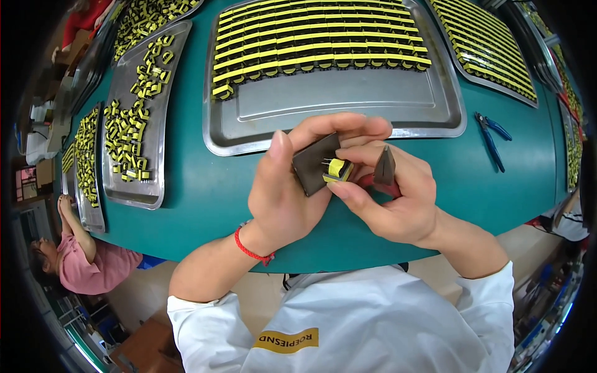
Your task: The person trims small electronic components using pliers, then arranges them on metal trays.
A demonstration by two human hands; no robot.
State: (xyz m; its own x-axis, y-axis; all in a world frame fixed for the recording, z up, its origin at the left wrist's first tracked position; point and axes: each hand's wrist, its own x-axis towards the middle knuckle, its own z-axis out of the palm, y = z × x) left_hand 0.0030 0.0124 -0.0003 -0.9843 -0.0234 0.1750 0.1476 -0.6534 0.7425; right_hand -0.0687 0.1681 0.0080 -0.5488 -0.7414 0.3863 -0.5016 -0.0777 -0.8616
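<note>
My left hand (273,196) cradles a dark, flat rectangular plate (308,168) between thumb and fingers. Close beside the plate, my right hand (407,208) pinches a small yellow-and-black transformer (339,169) between thumb and fingertips. Its thin metal pins point left toward the plate; whether they touch it I cannot tell. Tucked in the same right hand is a pair of pliers (385,165), dark jaws up, with part of a red handle showing. Both hands are above the table's near side, just in front of a large metal tray (329,109) holding rows of similar transformers.
Blue-handled pliers (489,140) lie on the green table (491,186) to the right. Another tray with neat rows (485,46) stands at the far right. On the left, a tray (158,155) carries loose transformers. A person in pink (93,261) sits at the left edge.
</note>
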